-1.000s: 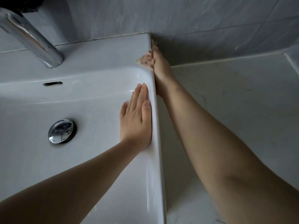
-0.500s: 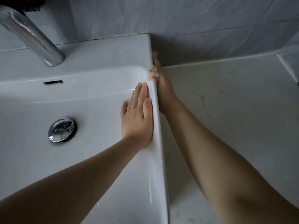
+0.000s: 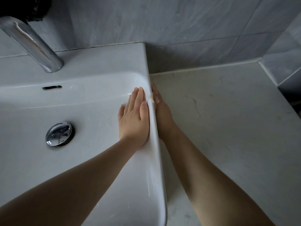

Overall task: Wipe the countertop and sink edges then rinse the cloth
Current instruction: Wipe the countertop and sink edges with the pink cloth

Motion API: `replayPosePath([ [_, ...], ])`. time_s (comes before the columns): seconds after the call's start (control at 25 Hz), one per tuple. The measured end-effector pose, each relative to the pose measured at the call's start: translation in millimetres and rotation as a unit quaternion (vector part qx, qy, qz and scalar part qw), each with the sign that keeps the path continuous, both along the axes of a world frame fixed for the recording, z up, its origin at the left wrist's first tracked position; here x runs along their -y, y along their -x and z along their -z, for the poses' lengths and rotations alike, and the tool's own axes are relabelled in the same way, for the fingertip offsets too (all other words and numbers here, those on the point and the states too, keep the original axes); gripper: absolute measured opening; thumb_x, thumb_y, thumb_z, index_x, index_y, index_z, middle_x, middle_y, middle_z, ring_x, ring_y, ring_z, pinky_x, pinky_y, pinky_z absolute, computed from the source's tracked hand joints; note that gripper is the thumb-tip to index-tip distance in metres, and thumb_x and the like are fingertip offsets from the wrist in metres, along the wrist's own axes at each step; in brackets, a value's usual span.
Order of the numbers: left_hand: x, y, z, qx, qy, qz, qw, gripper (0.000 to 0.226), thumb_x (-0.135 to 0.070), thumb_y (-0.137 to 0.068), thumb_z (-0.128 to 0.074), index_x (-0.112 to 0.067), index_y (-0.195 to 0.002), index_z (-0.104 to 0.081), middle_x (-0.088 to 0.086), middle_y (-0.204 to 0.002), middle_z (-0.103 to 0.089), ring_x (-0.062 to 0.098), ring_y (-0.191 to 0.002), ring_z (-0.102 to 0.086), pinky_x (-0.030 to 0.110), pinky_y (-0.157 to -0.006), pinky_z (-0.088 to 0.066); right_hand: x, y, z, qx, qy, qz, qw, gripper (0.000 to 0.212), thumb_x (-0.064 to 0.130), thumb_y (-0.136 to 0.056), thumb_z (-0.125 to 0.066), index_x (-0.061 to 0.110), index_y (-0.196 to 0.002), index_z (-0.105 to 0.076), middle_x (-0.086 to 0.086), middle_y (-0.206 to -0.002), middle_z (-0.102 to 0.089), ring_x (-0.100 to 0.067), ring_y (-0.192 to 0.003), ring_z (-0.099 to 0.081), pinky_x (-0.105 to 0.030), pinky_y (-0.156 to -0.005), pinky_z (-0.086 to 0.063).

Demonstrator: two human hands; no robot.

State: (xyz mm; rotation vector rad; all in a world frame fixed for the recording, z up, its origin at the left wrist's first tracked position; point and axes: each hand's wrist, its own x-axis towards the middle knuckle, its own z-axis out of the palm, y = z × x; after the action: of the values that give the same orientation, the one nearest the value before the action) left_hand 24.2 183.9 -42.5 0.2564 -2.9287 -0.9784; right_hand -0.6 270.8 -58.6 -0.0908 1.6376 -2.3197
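Nearest, two bare forearms reach out on either side of the sink's [image 3: 156,144] right rim, a thin rounded lip of glossy white ceramic that runs away toward the wall. The left arm crosses the basin, and the left hand [image 3: 134,118] lies flat against the inner wall just inside the rim, fingers straight and together, its grip slack and holding nothing. The basin is dry-looking and bare apart from a round chrome plug [image 3: 59,133] on its floor, well to the left of the rim, and a dark overflow slot [image 3: 52,87] in the back wall.

Outside the rim the right hand [image 3: 162,116] is pressed down alongside the sink's outer face, mostly hidden by the lip. A scrap of pale cloth [image 3: 151,99] shows at its fingertips, touching the rim's top edge beside the left fingertips; the rest is out of sight and blurred, so whether that grip is clenched on the cloth I cannot tell.

Right of the rim the table [image 3: 228,119] spreads out, pale stone with faint grey veins, smooth, flat and open to its far corner. Beyond the rim's far end, a chrome tap [image 3: 32,43] slants over the sink's back ledge, and grey tiles [image 3: 179,22] meet ledge and table along a sealed seam.
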Motion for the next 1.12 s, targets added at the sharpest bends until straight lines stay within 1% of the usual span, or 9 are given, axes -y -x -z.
replayPosePath([
  [0.28, 4, 2, 5, 0.004, 0.026, 0.013, 1.0, 0.052, -0.032, -0.095, -0.01, -0.029, -0.147, -0.006, -0.015, -0.155, -0.002, -0.001, -0.141, 0.002, 0.026, -0.115, 0.002, 12, -3, -3, 0.026, 0.021, -0.013, 0.999, 0.047, 0.034, -0.094, -0.042, 0.019, -0.138, -0.04, 0.012, -0.099, -0.061, 0.004, -0.089, -0.056, -0.015, -0.091, -0.04],
  [0.48, 0, -2, 0, -0.005, -0.002, 0.003, 1.0, 0.064, -0.04, -0.085, 0.0, -0.03, -0.147, -0.009, -0.015, -0.155, -0.006, -0.001, -0.141, 0.0, 0.027, -0.116, 0.001, -5, -30, -1, 0.038, -0.065, -0.02, 0.997, 0.078, 0.046, -0.082, -0.041, 0.01, -0.148, -0.024, -0.004, -0.15, -0.036, -0.014, -0.137, -0.036, -0.036, -0.117, -0.026],
  [0.68, 5, 1, -1, 0.037, 0.001, 0.029, 0.999, 0.05, -0.034, -0.097, -0.004, -0.027, -0.147, -0.003, -0.013, -0.156, 0.001, 0.0, -0.141, 0.005, 0.027, -0.116, 0.005, -2, -63, -6, 0.058, -0.007, 0.033, 0.998, 0.047, 0.027, -0.089, -0.047, 0.01, -0.133, -0.049, -0.003, -0.116, -0.068, -0.019, -0.113, -0.059, -0.022, -0.095, -0.045],
  [0.72, 6, -2, -2, 0.052, 0.005, 0.039, 0.998, 0.048, -0.03, -0.099, -0.006, -0.026, -0.147, -0.002, -0.011, -0.156, 0.001, 0.001, -0.141, 0.005, 0.026, -0.115, 0.006, 0, -47, -11, 0.032, 0.005, 0.022, 0.999, 0.046, 0.02, -0.096, -0.044, 0.008, -0.14, -0.04, -0.013, -0.122, -0.064, -0.023, -0.116, -0.056, -0.024, -0.099, -0.043],
  [0.76, 6, -8, -2, 0.061, 0.002, 0.046, 0.997, 0.048, -0.029, -0.099, -0.008, -0.024, -0.147, -0.004, -0.011, -0.156, -0.001, 0.001, -0.141, 0.005, 0.025, -0.115, 0.006, 3, -29, -12, 0.025, 0.007, 0.012, 1.0, 0.047, 0.019, -0.099, -0.039, 0.007, -0.145, -0.033, -0.033, -0.134, -0.01, -0.046, -0.122, -0.005, -0.027, -0.099, -0.043],
  [0.8, 5, -16, -3, 0.067, -0.012, 0.049, 0.996, 0.048, -0.03, -0.099, -0.008, -0.024, -0.147, -0.007, -0.012, -0.155, -0.003, 0.001, -0.141, 0.004, 0.024, -0.114, 0.006, 5, -14, -9, 0.031, 0.016, 0.011, 0.999, 0.049, 0.025, -0.1, -0.037, 0.007, -0.145, -0.032, 0.027, -0.081, -0.044, 0.011, -0.069, -0.044, -0.028, -0.098, -0.043],
  [0.84, 5, -25, -5, 0.075, -0.03, 0.051, 0.995, 0.048, -0.032, -0.1, -0.008, -0.025, -0.147, -0.009, -0.013, -0.155, -0.004, -0.001, -0.14, 0.003, 0.023, -0.114, 0.006, 3, -10, -8, 0.03, 0.026, 0.002, 0.999, 0.053, 0.033, -0.098, -0.038, 0.008, -0.144, -0.034, -0.008, -0.12, -0.06, -0.02, -0.116, -0.055, -0.028, -0.101, -0.04],
  [0.92, 4, -37, -7, 0.09, -0.048, 0.063, 0.993, 0.048, -0.032, -0.1, -0.009, -0.027, -0.147, -0.006, -0.015, -0.155, -0.003, -0.004, -0.139, 0.005, 0.022, -0.114, 0.007, -6, -31, -4, 0.01, 0.008, -0.005, 1.0, 0.055, 0.034, -0.096, -0.041, 0.011, -0.145, -0.033, -0.005, -0.144, -0.044, -0.012, -0.13, -0.044, -0.027, -0.11, -0.034],
  [1.12, 5, -42, -7, 0.096, -0.038, 0.07, 0.992, 0.05, -0.039, -0.098, -0.004, -0.027, -0.146, -0.003, -0.016, -0.154, -0.001, -0.003, -0.139, 0.006, 0.024, -0.114, 0.008, -11, -92, -5, 0.032, -0.04, 0.015, 0.999, 0.041, 0.028, -0.096, -0.043, 0.011, -0.133, -0.048, -0.01, -0.128, -0.06, 0.004, -0.093, -0.062, -0.018, -0.088, -0.048],
])
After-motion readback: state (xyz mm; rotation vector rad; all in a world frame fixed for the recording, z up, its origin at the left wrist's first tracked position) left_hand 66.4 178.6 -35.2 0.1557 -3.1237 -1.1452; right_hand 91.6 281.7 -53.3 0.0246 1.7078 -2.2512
